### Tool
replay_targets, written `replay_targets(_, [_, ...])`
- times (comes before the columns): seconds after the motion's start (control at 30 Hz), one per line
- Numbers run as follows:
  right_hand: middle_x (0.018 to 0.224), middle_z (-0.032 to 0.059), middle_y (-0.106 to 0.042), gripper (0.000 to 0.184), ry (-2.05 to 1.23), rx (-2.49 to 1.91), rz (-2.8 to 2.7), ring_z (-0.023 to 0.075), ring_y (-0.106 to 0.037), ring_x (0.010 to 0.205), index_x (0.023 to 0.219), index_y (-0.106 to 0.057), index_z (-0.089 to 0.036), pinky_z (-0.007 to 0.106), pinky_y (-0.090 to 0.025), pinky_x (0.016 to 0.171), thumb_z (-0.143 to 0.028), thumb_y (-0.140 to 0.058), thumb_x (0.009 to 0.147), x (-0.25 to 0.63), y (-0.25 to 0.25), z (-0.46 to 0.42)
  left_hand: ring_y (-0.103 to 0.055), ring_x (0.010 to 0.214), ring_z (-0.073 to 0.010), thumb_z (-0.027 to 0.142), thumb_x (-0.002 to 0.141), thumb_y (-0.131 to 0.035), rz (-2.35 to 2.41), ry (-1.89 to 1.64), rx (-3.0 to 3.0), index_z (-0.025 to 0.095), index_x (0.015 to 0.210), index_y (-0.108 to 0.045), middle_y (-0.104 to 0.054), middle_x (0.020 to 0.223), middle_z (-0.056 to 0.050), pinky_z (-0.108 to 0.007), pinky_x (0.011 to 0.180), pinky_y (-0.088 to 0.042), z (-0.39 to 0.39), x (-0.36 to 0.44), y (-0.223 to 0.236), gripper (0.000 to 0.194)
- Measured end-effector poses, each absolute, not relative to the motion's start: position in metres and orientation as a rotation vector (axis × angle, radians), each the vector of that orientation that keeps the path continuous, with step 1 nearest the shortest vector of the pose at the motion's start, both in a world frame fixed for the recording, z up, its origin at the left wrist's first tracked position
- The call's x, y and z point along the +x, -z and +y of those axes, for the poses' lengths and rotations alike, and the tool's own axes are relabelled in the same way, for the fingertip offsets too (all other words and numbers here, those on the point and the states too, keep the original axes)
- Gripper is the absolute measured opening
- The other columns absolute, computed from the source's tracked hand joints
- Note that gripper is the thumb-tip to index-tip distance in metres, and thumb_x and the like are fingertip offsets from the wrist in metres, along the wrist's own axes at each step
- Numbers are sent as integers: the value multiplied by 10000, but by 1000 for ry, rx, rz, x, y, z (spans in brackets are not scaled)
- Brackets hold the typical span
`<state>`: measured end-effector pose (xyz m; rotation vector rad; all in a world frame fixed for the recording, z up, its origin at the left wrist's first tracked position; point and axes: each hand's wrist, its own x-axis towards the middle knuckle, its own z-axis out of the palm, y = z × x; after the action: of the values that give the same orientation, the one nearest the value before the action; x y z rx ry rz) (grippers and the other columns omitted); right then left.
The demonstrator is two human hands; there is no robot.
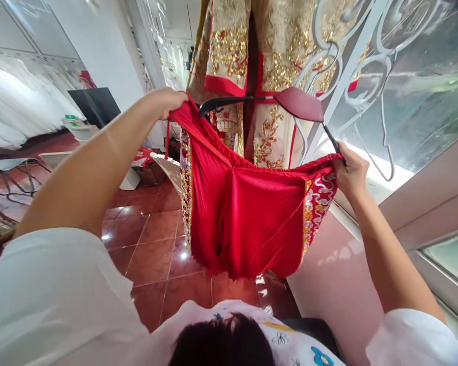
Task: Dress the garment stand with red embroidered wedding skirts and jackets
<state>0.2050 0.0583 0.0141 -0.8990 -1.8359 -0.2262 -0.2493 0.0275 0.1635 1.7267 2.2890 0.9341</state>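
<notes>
A red satin garment [248, 213] with sequinned, embroidered side edges hangs stretched between my two hands. My left hand [171, 101] grips its upper left corner, fingers closed on the cloth. At the upper right corner, my right hand [351, 168] is closed around the garment's edge, close to the lower end of a hanger. The dark hanger [232, 101] lies above the garment's top edge, its black left end near my left hand. A dark red piece [301, 104] covers part of its right arm. Folds hide how cloth and hanger are joined.
Gold-sequinned cream garments with red trim [229, 51] hang straight ahead. A white scrolled metal rack [336, 76] with an extra wire hanger [385, 147] stands by the window at right. Left are a black monitor [94, 105], chairs [15, 168] and white gowns [19, 96]. The floor [152, 254] has shiny red tiles.
</notes>
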Motion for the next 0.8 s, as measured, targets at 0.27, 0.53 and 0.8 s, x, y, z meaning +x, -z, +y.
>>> replay_targets(0.27, [878, 70, -637, 439, 307, -950, -1845, 202, -610, 799, 1231, -540, -225, 327, -465, 690, -147, -416, 817, 198, -15, 44, -568, 1044, -286, 198, 777, -527, 2126, -1151, 1567, -89, 1142, -492, -548, 1187, -197, -294, 682, -419, 14, -182, -221, 466])
replay_targets(0.53, [940, 69, -664, 410, 144, -962, -1745, 215, -619, 868, 1218, -559, -245, 357, -485, 748, -191, -392, 847, 181, -3, 45, -600, 768, -195, 249, 812, -475, 2520, -950, 2200, 15, 889, -638, -660, 899, -182, -344, 655, -414, -19, -134, -186, 295])
replay_targets(0.8, [1021, 65, -678, 361, 47, -872, -1709, 224, -627, 969, 1141, -617, -226, 382, -497, 847, -214, -428, 834, 182, 3, 61, -534, 958, -280, 438, 828, -492, 2243, -1044, 2960, 146, 651, -609, -589, 869, -120, -438, 839, -365, -1, -144, -143, 361])
